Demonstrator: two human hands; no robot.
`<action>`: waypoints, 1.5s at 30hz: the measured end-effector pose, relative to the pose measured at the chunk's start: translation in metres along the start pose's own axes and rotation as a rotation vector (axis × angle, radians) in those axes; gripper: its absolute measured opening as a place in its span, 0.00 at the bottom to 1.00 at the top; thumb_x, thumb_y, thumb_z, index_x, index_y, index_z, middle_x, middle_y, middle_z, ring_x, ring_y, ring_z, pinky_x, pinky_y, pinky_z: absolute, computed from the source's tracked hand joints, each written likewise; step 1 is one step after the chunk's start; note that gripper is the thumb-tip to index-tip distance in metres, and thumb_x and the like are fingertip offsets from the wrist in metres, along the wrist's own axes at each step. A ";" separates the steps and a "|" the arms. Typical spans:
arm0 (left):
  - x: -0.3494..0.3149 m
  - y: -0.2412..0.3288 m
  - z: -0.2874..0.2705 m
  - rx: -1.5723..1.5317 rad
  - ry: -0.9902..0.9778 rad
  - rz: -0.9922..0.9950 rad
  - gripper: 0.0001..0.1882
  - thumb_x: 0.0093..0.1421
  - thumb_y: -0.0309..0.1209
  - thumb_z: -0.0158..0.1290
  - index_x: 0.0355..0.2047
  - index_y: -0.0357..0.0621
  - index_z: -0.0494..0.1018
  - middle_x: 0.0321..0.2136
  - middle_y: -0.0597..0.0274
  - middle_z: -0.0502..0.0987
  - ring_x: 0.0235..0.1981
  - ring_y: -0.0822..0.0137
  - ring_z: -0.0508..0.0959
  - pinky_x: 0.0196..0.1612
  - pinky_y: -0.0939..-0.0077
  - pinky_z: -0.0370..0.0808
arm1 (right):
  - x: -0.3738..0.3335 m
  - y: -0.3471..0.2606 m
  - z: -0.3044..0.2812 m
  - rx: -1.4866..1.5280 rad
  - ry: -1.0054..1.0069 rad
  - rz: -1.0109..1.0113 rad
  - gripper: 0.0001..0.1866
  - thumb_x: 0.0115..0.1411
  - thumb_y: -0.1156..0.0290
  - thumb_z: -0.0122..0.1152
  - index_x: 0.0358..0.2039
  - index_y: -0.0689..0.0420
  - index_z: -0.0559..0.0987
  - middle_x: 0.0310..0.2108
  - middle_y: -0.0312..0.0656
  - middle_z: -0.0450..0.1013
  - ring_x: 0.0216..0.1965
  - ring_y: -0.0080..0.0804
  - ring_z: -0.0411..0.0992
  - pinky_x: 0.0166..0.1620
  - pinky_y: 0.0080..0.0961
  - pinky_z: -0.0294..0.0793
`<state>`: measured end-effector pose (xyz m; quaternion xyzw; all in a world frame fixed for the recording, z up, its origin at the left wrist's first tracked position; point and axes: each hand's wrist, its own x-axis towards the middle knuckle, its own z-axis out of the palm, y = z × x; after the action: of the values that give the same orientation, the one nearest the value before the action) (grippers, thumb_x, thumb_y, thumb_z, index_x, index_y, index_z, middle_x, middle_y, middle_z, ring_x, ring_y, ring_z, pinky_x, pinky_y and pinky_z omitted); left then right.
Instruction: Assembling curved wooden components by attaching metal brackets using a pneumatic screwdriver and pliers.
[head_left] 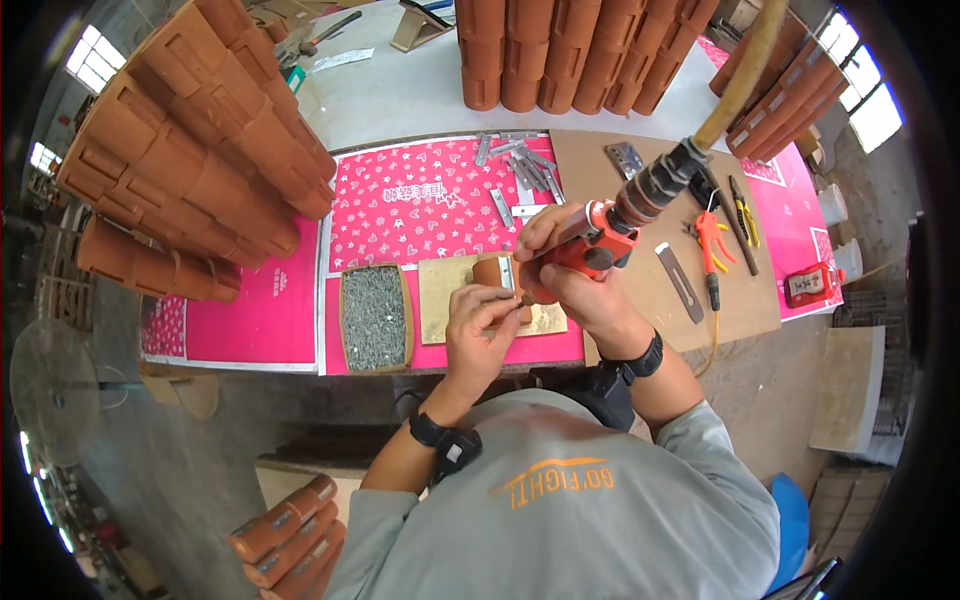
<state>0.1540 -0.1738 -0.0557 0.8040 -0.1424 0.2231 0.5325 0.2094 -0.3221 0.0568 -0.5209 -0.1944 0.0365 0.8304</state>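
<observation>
My right hand point(598, 298) grips a red air-powered driver point(604, 243), its hose rising to the upper right. The driver's front end points down at a short brown curved piece point(486, 271) with a silver metal strip point(506, 271) along it. This piece lies on a tan board point(438, 280) at the bench's front edge. My left hand point(475, 328) rests against the piece, thumb and fingers pinched beside the driver's tip. Whatever small thing they pinch is hidden. Just left of the board is an open box point(408, 330) full of small screws point(374, 318).
Loose silver metal strips point(530, 170) lie beyond the board. Stacked brown cylinders point(190, 140) tower at the left, with more point(560, 55) at the back. On the cardboard point(640, 215) at right lie a red air blow gun point(712, 240), yellow-handled pliers point(743, 212) and a slotted metal plate point(680, 283).
</observation>
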 end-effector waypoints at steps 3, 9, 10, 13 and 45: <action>0.002 -0.011 0.005 0.017 0.008 -0.022 0.08 0.51 0.22 0.64 0.33 0.40 0.79 0.41 0.57 0.78 0.49 0.54 0.74 0.52 0.61 0.72 | 0.005 0.009 -0.004 -0.050 0.046 0.022 0.14 0.46 0.88 0.53 0.35 0.63 0.77 0.33 0.41 0.76 0.34 0.24 0.75 0.38 0.24 0.76; 0.006 -0.021 0.012 0.052 -0.017 -0.116 0.08 0.51 0.24 0.65 0.33 0.41 0.82 0.49 0.59 0.77 0.58 0.51 0.68 0.59 0.59 0.68 | 0.009 0.028 -0.013 -0.049 0.003 0.017 0.13 0.46 0.87 0.53 0.34 0.63 0.77 0.33 0.41 0.77 0.33 0.23 0.75 0.37 0.22 0.77; 0.005 -0.023 0.012 0.053 -0.017 -0.116 0.08 0.51 0.24 0.65 0.33 0.41 0.82 0.49 0.59 0.77 0.58 0.51 0.68 0.59 0.59 0.68 | 0.009 0.029 -0.014 -0.049 0.003 0.017 0.13 0.46 0.87 0.53 0.34 0.63 0.77 0.33 0.41 0.77 0.33 0.23 0.75 0.37 0.22 0.77; 0.005 -0.024 0.011 0.083 -0.063 -0.124 0.08 0.51 0.24 0.64 0.33 0.41 0.82 0.53 0.55 0.74 0.59 0.51 0.67 0.61 0.59 0.67 | 0.009 0.034 -0.018 -0.055 -0.010 0.049 0.13 0.46 0.87 0.53 0.34 0.63 0.77 0.33 0.41 0.77 0.34 0.23 0.75 0.38 0.22 0.77; 0.009 -0.011 -0.032 0.191 -0.075 -0.042 0.37 0.52 0.33 0.67 0.61 0.39 0.66 0.56 0.45 0.70 0.60 0.47 0.68 0.62 0.54 0.65 | 0.001 0.056 -0.021 -0.031 -0.063 0.068 0.11 0.48 0.86 0.53 0.33 0.60 0.73 0.31 0.38 0.73 0.32 0.25 0.73 0.34 0.24 0.75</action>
<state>0.1600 -0.1399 -0.0495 0.8618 -0.1237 0.1941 0.4521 0.2254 -0.3141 -0.0007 -0.5386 -0.2032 0.0780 0.8140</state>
